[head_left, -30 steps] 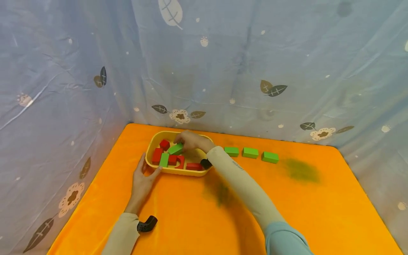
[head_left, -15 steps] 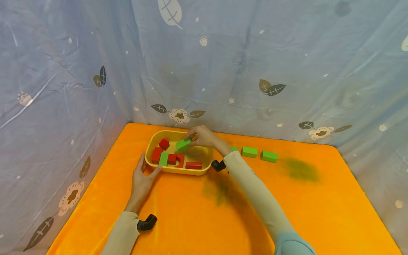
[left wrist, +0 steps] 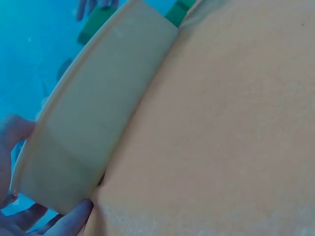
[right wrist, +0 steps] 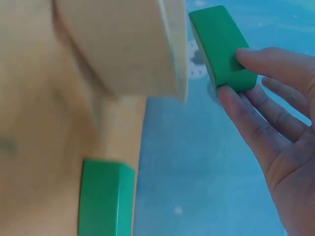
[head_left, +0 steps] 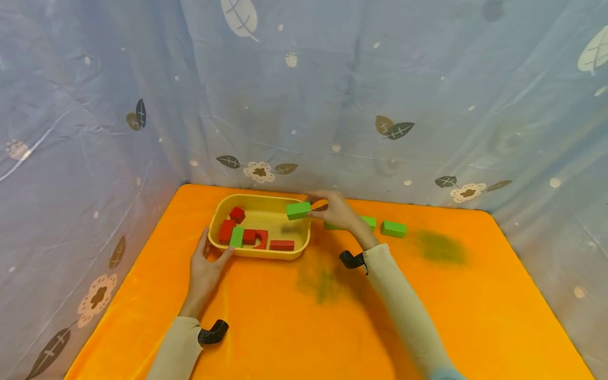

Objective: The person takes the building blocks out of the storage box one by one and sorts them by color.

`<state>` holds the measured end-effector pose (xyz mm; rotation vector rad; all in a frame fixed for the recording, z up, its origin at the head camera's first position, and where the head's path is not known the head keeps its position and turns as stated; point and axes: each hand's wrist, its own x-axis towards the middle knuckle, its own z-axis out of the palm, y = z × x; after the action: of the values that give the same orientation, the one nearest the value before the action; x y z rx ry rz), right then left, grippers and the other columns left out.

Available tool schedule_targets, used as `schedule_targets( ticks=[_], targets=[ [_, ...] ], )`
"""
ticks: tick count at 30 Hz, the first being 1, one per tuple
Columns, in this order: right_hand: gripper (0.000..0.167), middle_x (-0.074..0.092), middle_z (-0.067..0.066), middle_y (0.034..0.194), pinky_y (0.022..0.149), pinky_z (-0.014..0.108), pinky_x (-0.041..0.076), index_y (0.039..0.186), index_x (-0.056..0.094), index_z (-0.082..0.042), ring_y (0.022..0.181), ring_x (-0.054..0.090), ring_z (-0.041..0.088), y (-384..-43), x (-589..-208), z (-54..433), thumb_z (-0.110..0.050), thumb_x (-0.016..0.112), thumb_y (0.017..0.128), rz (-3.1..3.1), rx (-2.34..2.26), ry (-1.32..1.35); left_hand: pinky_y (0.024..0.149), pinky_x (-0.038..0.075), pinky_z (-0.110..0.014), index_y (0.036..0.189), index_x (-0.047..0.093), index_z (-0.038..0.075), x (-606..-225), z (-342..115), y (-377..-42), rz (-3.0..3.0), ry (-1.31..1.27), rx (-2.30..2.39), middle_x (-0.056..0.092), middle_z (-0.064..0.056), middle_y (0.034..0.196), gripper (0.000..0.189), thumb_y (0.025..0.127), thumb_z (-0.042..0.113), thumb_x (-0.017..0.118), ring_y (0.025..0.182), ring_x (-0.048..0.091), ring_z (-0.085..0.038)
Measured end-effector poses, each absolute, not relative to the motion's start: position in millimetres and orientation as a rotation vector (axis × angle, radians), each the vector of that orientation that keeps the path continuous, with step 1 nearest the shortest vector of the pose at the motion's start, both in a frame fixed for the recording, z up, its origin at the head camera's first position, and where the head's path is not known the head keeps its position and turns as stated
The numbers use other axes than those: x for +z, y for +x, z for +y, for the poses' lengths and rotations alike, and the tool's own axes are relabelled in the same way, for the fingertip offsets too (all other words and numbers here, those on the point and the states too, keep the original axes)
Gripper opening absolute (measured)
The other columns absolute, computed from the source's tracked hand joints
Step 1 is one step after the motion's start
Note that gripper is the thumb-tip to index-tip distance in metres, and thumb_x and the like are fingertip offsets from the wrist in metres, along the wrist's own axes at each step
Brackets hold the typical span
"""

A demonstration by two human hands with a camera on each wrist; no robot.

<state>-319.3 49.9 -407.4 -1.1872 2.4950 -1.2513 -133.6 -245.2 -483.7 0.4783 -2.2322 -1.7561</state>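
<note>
A yellow plastic tub (head_left: 266, 254) stands at the table's back left. My left hand (head_left: 204, 272) grips its left end, the thumb at the front rim and fingers around the side. In my right hand (head_left: 341, 212) a green rectangular block (head_left: 298, 210) is pinched by one end. That block hangs over the tub's right rim, higher than the wall in the right wrist view. Inside the tub lie a small red cube (head_left: 237, 214), a red block (head_left: 226, 231), a green block (head_left: 236, 237), a red arch block (head_left: 264, 233) and a flat red block (head_left: 282, 245).
Right of the tub, several green blocks line the back of the orange-covered table (head_left: 294, 327), one green block (head_left: 393, 229) at the right end, others partly behind my right hand. A patterned blue-grey curtain (head_left: 323, 95) borders the table's back and sides.
My right hand has lifted the green block out from among the others in the tub and carried it right to the tub's right rim. The left hand keeps its grip.
</note>
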Motion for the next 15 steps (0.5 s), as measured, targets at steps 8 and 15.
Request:
schedule_targets(
  ticks=[8,15],
  targets=[
    [0.054,0.061,0.020,0.124,0.088,0.046,0.056,0.137,0.057,-0.005,0.111,0.058,0.031,-312.7,-407.6,93.6,-0.002,0.074,0.086,2.495,-1.352,-1.085,0.119,0.024,-0.041,0.159,0.012,0.019,-485.5,-250.5,-130.6,-2.225,0.512,-1.744,0.018,-0.001,0.162,0.092,0.090,0.030,0.072,0.146,0.023,-0.023],
    [0.050,0.056,0.025,0.132,0.089,0.048,0.055,0.135,0.056,0.003,0.115,0.056,0.038,-312.1,-418.8,131.7,0.001,0.072,0.087,2.514,-1.444,-0.951,0.119,0.023,-0.040,0.159,0.012,0.020,-482.7,-259.3,-125.8,-2.195,0.531,-1.744,0.020,0.000,0.161,0.092,0.090,0.032,0.072,0.146,0.024,-0.021]
  ],
)
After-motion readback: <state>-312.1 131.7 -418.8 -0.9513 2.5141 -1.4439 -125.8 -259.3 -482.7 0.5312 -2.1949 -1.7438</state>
